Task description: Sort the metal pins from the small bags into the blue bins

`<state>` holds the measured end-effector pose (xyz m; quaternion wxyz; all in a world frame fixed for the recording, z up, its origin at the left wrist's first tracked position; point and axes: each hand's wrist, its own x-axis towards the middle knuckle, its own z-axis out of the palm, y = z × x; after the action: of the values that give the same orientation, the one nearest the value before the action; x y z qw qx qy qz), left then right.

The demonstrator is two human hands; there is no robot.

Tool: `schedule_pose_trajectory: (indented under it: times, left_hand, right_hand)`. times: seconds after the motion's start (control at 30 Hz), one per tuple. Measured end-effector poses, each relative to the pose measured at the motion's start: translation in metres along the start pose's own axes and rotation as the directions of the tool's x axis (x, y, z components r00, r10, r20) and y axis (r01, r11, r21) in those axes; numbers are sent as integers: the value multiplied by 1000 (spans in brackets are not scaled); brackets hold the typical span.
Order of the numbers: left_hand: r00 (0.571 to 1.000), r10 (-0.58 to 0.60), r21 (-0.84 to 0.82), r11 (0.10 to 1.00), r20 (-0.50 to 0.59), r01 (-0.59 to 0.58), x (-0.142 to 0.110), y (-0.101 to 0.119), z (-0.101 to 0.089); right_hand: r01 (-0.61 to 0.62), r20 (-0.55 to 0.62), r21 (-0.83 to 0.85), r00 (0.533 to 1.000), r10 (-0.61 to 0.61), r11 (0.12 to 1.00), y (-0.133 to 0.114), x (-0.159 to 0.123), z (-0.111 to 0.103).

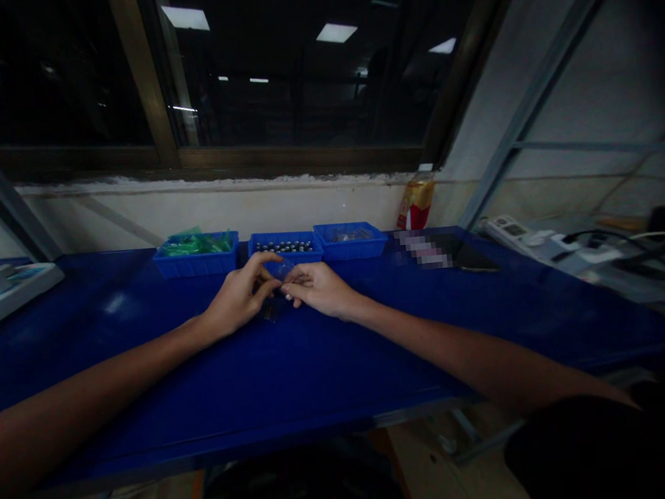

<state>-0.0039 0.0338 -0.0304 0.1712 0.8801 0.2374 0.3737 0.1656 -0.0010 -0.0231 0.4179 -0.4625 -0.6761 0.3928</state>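
Above the blue table [321,376], my left hand [244,296] and my right hand [320,288] meet at a small transparent plastic bag [279,269]. The left thumb and fingers pinch its near side. My right fingers are curled closed on the bag from the other side, with a small pale spot at their tips that I cannot make out. Just behind the hands stands a blue bin [284,238] with several small, dark, shiny-topped cylindrical parts. To its left a blue bin [197,264] holds green plastic bags [196,244]. On its right another blue bin [351,246] contains transparent pieces.
A red and yellow bottle [416,202] stands by the wall at back right, near a dark flat phone-like object [468,256]. Power strips lie at the left [13,292] and right with plugs [573,250] and cables. Metal posts flank the table beneath a window.
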Motion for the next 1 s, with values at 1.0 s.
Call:
schedule_pose_trajectory:
  times: [1.0]
  left_hand:
    - [948,-269,-185,936,168,298,8,-6,-4]
  right_hand:
    - [475,45,-624,814,-579,620,-2,-4,-16]
